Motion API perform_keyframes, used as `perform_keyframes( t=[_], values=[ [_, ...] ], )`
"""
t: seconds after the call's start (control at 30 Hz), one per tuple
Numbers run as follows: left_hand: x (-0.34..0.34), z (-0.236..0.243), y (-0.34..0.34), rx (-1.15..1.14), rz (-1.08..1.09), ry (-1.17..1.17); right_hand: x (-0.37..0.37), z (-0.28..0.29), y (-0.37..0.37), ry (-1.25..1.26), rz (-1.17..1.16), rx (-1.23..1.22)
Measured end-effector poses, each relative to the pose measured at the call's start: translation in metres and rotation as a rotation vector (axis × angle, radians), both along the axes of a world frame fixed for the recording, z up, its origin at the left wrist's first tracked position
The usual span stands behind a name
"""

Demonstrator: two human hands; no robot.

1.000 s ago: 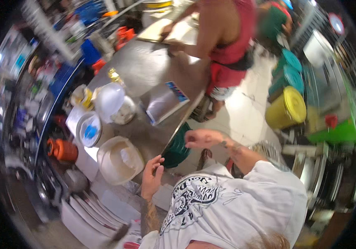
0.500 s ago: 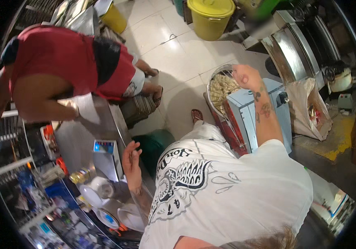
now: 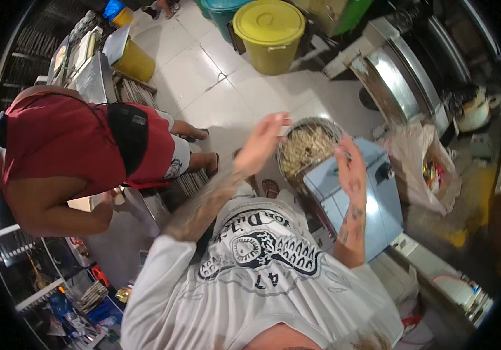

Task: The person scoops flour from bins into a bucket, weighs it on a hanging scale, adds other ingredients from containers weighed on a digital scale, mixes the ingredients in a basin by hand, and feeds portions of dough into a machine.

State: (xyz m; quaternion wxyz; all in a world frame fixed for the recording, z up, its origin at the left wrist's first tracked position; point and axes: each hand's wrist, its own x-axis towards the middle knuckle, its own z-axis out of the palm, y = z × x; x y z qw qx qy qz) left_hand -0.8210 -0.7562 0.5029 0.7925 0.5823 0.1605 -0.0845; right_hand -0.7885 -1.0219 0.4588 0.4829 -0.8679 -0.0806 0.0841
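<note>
My left hand point(image 3: 267, 137) is held out at the left side of a round, metal-rimmed container point(image 3: 283, 169). Its fingers look stretched forward, slightly blurred, with nothing seen in them. Pale, lumpy pieces point(image 3: 308, 147), too indistinct to name, fill the container. Over the grey-blue metal box point(image 3: 383, 224), at the container's near right, hovers my right hand point(image 3: 351, 165), fingers extended and holding nothing visible. I cannot tell whether either hand touches the container's rim.
A co-worker in a red top point(image 3: 63, 140) bends over a metal table point(image 3: 123, 219) at left. Ahead stands a yellow lidded bin point(image 3: 269, 41). A metal machine point(image 3: 402, 76) is at far right, near a pale sack point(image 3: 420, 163). Tiled floor point(image 3: 186, 70) lies between.
My left hand has gone from beside the table forward to the container's left. My right hand has drawn back from above the container, its fingers extending. My view has turned; the co-worker appears lower.
</note>
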Motion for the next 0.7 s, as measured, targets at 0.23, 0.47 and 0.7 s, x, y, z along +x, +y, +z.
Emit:
perform_keyframes(
  t=[0.23, 0.47, 0.7],
  values=[
    [0.095, -0.064, -0.115, -0.614, 0.217, -0.388, 0.036, 0.033, 0.116, -0.595, -0.080, 0.133],
    [0.190, 0.006, 0.034, -0.657, -0.852, 0.021, 0.091, -0.048, 0.086, -0.076, -0.251, 0.065],
    [0.297, -0.089, 0.120, -0.337, -0.799, 0.078, 0.159, -0.125, 0.082, 0.258, -0.015, -0.065]
  ],
)
